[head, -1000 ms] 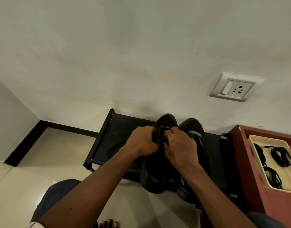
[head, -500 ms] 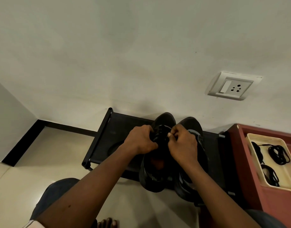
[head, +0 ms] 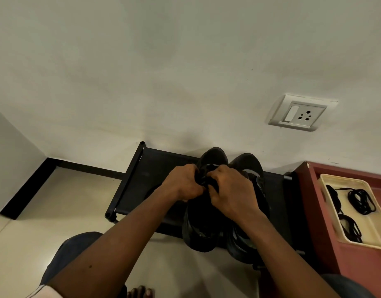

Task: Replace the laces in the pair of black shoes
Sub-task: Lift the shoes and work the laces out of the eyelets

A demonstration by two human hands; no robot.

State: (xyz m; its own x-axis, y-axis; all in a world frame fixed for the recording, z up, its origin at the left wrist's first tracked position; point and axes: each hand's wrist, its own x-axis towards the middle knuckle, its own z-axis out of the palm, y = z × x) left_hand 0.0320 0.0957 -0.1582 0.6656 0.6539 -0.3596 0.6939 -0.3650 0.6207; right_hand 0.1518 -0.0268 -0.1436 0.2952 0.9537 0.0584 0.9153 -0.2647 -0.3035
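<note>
Where the fingers (head: 214, 176) meet: left hand (head: 182, 186) and right hand (head: 230, 190) sit knuckle to knuckle over the throat of the worked shoe (head: 198, 233). All the fingers are clenched onto its lacing, but it is black on black, so I cannot tell which strand they pinch.
Worked shoe: directly beneath the fingers, toe towards the wall, heel towards the person and overhanging the rack's front edge. It is probably drawn close so the eyelets face up.
Second shoe (head: 247, 162): touching the worked shoe, just right of the right hand's fingers. It looks parked there to wait its turn.
Rack (head: 146, 179): low and black, under both hands, with its bare part left of the left hand's fingers. It lifts the pair off the floor.
Spare laces (head: 360, 201): black coils in a cream tray (head: 374, 229) on the red desk (head: 310, 211), well right of the fingers, apparently kept sorted and within reach.
Step in hand: by my judgement, lace work on the first shoe, with the second not yet begun.
Socket (head: 301, 112): on the wall, above and right of the fingers.
</note>
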